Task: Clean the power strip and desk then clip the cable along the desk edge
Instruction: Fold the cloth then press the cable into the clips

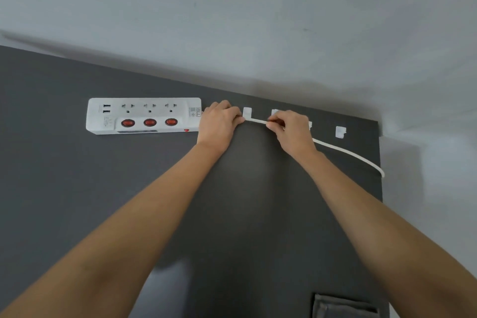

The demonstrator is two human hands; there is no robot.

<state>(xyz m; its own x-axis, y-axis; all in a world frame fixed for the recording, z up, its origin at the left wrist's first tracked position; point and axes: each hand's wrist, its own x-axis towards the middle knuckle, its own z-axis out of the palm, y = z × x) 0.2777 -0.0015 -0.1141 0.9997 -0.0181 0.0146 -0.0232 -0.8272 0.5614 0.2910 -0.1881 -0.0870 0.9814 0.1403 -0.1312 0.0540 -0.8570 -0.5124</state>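
Head view. We see a white power strip (143,115) lying flat on the dark grey counter (77,188), near its far edge by the wall. Its white cable (346,153) leaves the right end of the strip, runs rightward between our two hands, then curves off the right edge of the counter. The left hand (219,121) pinches the cable just beside the strip; the right hand (289,129) pinches it a little further along, so that a short straight run shows between the fingertips. Four white adhesive cable clips sit in a row along the far edge: the first clip (247,112) lies just above the held run, the second (275,112) and third (309,125) are partly hidden by the right hand, and the last clip (340,132) stands apart to the right. We judge the cable light, smooth and moderately springy, inclined to keep its curve; it is best gripped close on either side of a clip and pressed in. The small clips probably yield to sideways pull. A folded grey cloth (343,307) lies at the near edge.
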